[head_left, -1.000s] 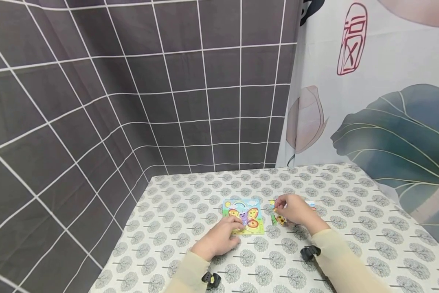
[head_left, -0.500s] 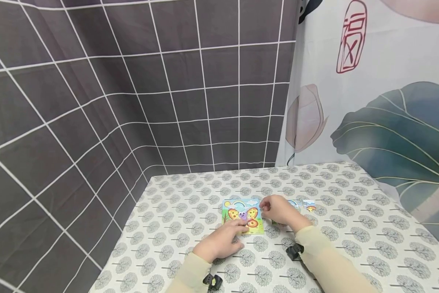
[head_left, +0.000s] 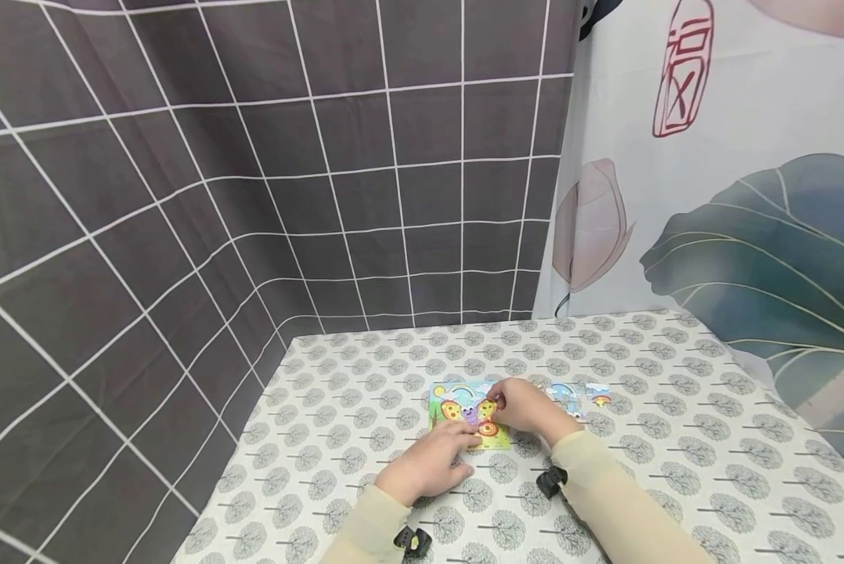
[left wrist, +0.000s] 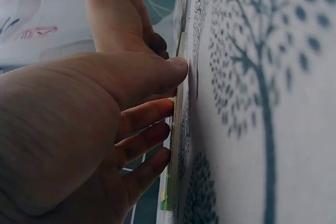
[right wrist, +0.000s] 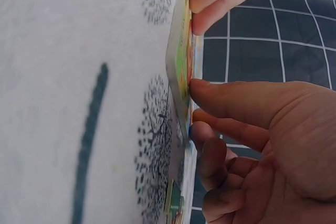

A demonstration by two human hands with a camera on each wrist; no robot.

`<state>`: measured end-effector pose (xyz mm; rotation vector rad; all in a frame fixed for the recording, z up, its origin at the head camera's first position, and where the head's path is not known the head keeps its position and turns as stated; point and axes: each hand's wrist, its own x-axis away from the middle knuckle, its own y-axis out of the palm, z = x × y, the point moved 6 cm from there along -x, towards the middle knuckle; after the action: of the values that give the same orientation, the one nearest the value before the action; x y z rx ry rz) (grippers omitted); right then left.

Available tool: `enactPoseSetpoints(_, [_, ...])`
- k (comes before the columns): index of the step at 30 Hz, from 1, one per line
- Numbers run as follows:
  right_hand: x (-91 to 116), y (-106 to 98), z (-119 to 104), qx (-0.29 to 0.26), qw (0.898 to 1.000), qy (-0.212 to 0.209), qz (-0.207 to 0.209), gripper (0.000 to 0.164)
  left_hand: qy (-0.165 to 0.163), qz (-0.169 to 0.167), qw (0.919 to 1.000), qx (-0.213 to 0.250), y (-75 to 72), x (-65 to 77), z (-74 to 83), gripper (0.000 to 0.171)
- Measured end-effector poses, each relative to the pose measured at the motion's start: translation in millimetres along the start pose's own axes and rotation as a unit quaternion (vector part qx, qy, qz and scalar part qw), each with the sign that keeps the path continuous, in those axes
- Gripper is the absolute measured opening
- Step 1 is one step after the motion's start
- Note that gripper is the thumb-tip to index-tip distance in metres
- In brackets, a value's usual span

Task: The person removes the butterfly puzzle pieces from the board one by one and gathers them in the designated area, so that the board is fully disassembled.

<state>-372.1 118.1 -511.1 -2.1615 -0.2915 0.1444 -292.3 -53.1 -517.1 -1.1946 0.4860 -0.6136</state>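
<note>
A small square puzzle board (head_left: 494,443) with a butterfly and rainbow picture lies flat on the table. My left hand (head_left: 425,466) rests on its lower left part, fingers fairly straight. In the left wrist view, several fingertips (left wrist: 163,129) touch the board's face. My right hand (head_left: 528,405) is over the board's right side, thumb and fingertips pinched together at a puzzle piece that the hand mostly hides. The right thumb (right wrist: 210,95) meets the picture surface in the right wrist view.
Loose puzzle pieces with rainbow and cloud prints (head_left: 565,394) lie right of the board, one (head_left: 596,394) farthest right. A small green-edged piece (right wrist: 173,200) shows near the right hand. The tablecloth (head_left: 344,486) has tree prints; a dark grid curtain (head_left: 366,196) hangs behind.
My right hand has moved left from the loose pieces onto the right side of the board, uncovering pieces behind it. The left hand has shifted slightly right on the board.
</note>
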Motion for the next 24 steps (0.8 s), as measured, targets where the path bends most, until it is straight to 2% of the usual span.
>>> enactPoseSetpoints(4, [0,1,-1,0.005,1.000,0.002,0.001,0.030,-0.001,0.002,0.9999,-0.016,1.6,-2.0,0.0,0.052])
enactPoseSetpoints(12, [-3,2,-1,0.012,1.000,0.002,-0.005,0.022,-0.003,0.004,0.9998,-0.019,-2.2,-1.6,5.0,0.053])
enactPoseSetpoints(24, [-5,0,-3,0.019,1.000,-0.015,-0.007,0.030,0.011,0.002,0.9988,-0.047,-1.9,-1.8,10.1,0.055])
